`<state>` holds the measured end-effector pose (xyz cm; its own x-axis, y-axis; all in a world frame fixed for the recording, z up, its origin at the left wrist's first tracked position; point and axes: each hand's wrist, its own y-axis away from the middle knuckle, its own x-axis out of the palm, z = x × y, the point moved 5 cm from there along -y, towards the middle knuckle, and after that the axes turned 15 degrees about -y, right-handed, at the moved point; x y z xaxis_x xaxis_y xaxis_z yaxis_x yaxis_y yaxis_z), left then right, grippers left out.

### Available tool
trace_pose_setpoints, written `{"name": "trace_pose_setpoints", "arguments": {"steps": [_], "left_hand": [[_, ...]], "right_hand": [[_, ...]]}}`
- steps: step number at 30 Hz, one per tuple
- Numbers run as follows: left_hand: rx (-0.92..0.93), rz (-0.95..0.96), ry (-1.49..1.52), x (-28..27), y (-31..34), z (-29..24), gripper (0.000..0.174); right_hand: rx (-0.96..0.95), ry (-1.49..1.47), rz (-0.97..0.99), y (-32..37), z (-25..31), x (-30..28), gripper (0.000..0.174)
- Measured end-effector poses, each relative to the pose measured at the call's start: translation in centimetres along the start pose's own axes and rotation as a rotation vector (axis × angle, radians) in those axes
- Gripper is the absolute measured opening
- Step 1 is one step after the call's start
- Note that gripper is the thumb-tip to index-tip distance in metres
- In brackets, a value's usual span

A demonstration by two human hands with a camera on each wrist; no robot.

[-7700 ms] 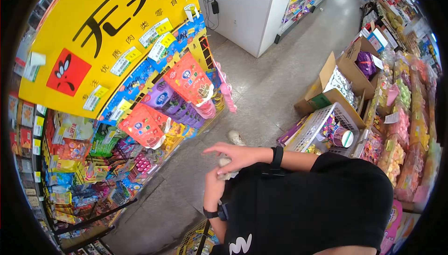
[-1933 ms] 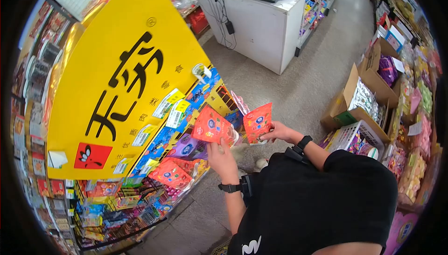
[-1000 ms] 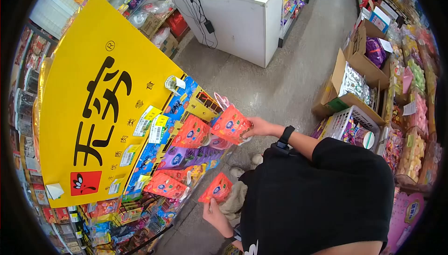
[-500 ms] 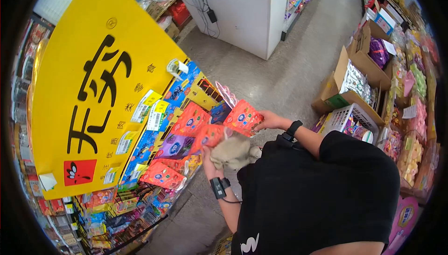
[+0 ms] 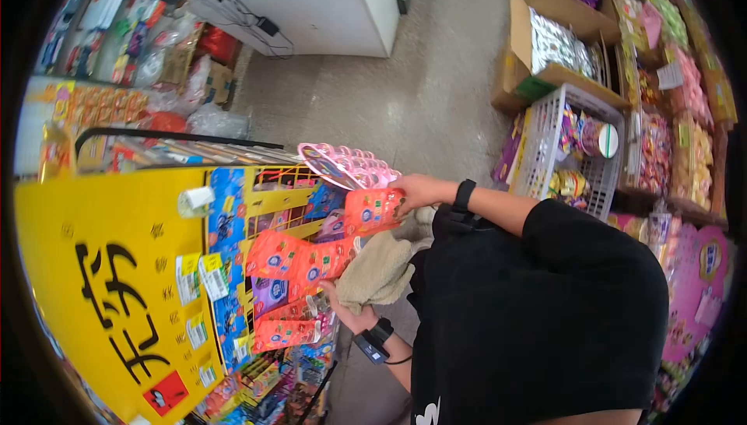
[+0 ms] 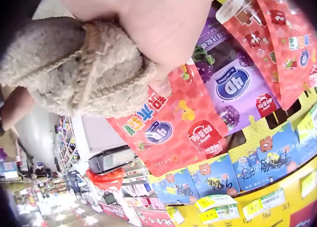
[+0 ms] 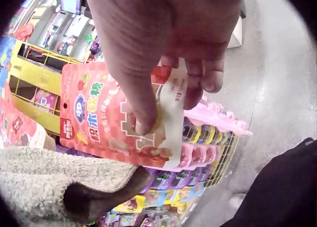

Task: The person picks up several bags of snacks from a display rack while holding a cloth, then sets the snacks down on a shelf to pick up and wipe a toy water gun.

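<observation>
My right hand (image 5: 420, 196) pinches a red gummy candy pouch (image 7: 94, 113) by its pale end, thumb on the printed front. My left hand (image 5: 350, 310) holds another red gummy candy pouch (image 6: 173, 123) up against the display rack, a fingertip at the pouch's edge. A beige fleecy cloth (image 5: 377, 269) bunches at my left hand and hangs between the two hands; it hides part of the left fingers. Behind the left-hand pouch hangs a purple pouch (image 6: 233, 86), with more red pouches (image 6: 282, 44) beside it.
The rack has a yellow header board (image 5: 85, 269) with price tags, and a yellow wire grid (image 5: 272, 207). Pink packs (image 5: 350, 166) jut from its end. A white counter (image 5: 319, 12) stands beyond the floor. Right are a white basket (image 5: 537, 168) and open cardboard boxes (image 5: 515, 75).
My left hand has carried its red pouch from low near my body up to the rack. The right hand keeps its pouch near the rack's end. The head view has turned leftward.
</observation>
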<state>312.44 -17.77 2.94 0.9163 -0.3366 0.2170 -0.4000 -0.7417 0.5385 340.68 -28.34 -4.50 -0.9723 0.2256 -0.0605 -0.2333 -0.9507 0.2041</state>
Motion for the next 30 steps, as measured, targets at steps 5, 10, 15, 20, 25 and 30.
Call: {"name": "trace_pose_setpoints", "arguments": {"steps": [5, 10, 15, 20, 25, 30], "left_hand": [[0.023, -0.153, -0.225, -0.1, 2.0, -1.5, 0.054], [0.118, -0.136, -0.385, -3.9, 2.3, -1.1, 0.055], [0.128, -0.179, -0.387, -5.7, 1.8, -1.4, 0.056], [0.051, -0.234, -0.376, -1.2, 3.9, -3.1, 0.061], [0.011, -0.151, -0.221, -2.4, 4.2, -3.0, 0.063], [0.057, -0.226, -0.374, -2.5, 4.8, -3.7, 0.062]], "right_hand": [[-0.004, -0.082, 0.002, 0.8, 0.9, 2.9, 0.054], [-0.116, -0.133, -0.059, 0.4, 2.1, 4.7, 0.045], [-0.220, -0.263, -0.032, -1.9, 3.9, 6.4, 0.043], [-0.440, -0.320, -0.072, -4.2, 7.3, 7.3, 0.042], [-0.322, -0.188, 0.079, -6.1, 9.2, 8.1, 0.056], [-0.267, -0.203, 0.090, -6.9, 8.1, 9.1, 0.061]]}}
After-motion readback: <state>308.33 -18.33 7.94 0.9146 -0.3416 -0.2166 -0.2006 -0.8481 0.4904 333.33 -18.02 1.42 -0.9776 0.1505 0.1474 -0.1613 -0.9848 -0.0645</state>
